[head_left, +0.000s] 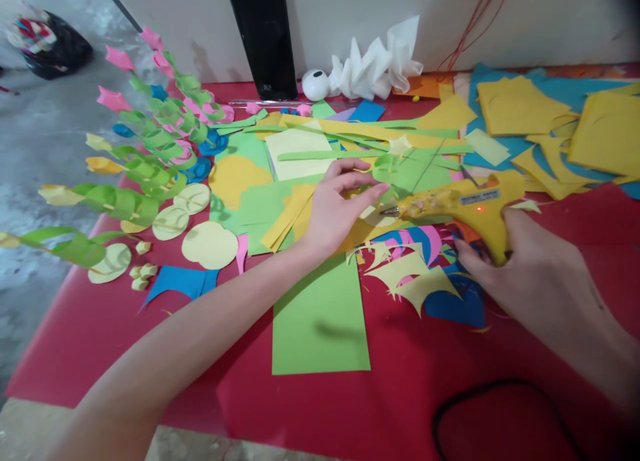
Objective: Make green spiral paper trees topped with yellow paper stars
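My right hand (520, 247) grips a yellow glue gun (450, 201) by its handle, and a small red light glows on its side. The gun's metal nozzle points left, close to a pale yellow paper disc (377, 216). My left hand (343, 201) has its thumb and fingers curled at a paper flower, with a green spiral stem (386, 167) and a pale star bud (400, 145). The fingers partly hide where they meet the flower. Beneath my left wrist lies a light green paper sheet (320, 321).
Several paper flowers (120, 201) with curled green stems stand at the left. Paper scraps (415, 274) and yellow sheets (525, 107) cover much of the red table (225, 361). A black phone-like slab (263, 41) leans at the back. A black cable (500, 384) loops at the lower right.
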{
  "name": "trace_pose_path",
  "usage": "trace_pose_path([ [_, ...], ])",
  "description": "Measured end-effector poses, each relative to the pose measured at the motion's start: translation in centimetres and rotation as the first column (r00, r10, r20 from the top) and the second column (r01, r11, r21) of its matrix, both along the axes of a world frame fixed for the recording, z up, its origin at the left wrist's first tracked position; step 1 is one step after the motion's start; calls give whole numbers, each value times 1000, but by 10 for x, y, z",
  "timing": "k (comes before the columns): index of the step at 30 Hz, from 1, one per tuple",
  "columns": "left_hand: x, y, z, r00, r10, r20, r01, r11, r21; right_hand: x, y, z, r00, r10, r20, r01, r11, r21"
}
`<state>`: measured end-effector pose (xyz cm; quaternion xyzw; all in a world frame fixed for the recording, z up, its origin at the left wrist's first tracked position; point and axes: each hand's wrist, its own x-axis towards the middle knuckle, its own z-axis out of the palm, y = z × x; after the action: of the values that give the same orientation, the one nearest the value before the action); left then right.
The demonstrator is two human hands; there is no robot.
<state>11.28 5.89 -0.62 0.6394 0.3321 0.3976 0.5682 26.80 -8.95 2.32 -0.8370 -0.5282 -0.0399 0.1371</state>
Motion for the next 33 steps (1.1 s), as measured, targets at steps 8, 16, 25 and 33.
trace_pose_path([
  [8,0,-1,1,1000,-2,-2,2,1000,-4,6,-5,-6,992,96,81,-100,994,39],
  [16,0,-1,0,1000,5,17,-4,1000,-5,7,-5,-7,980,151,127,-160,985,62],
  [25,0,0,0,1000,7,-3,-7,1000,15,8,-6,-8,972,194,132,-202,978,46],
  [33,1,-1,0,1000,9,9,-9,1000,25,10,-7,-8,971,195,140,-203,978,47],
])
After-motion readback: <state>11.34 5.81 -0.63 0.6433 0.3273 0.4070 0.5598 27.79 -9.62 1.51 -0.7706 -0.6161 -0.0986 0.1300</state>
